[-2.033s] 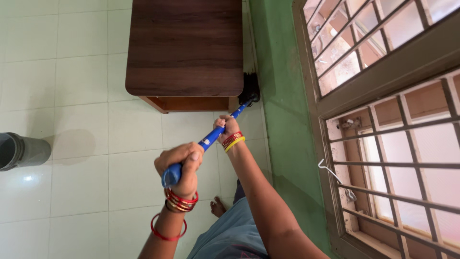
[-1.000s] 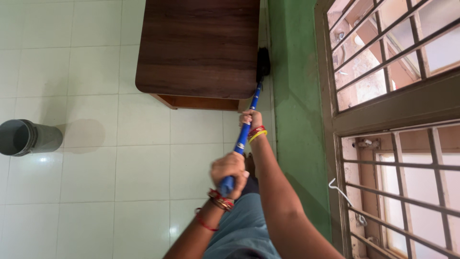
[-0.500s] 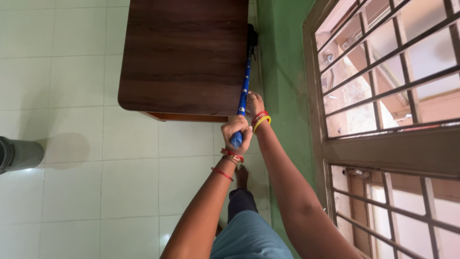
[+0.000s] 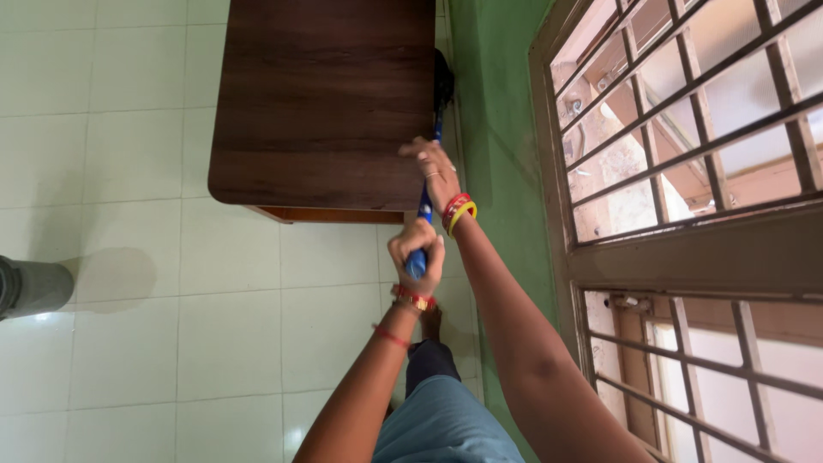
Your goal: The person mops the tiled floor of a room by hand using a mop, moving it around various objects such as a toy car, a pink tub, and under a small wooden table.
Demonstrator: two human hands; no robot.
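Tool: long blue plastic broom handle point(image 4: 426, 208) ending in a black bristle head point(image 4: 443, 81); the head sits down in the narrow gap between the dark brown wooden table point(image 4: 321, 103) and the green painted wall point(image 4: 501, 129).
Left hand point(image 4: 416, 249): fingers wrapped fully round the near end of the handle, a closed fist grip.
Right hand point(image 4: 437, 167): further up the shaft, at the table's corner; fingers partly spread over the handle, a loose hold rather than a tight one.
Step in hand: by appearance, sweeping the strip of floor beside the table, with the stroke reaching far into the gap.
Next move calls for: a straight draw along the gap, shaft kept parallel to the table edge, probably with a firmer right-hand grip.
In the way: table edge and wall crowd the bristles on both sides.
Surroundings: pale glossy floor tiles point(image 4: 129, 326); grey cylindrical bin point(image 4: 30, 287) well apart at left; brown barred window frame point(image 4: 686, 171) at right; a bare foot point(image 4: 431, 321) below the hands.
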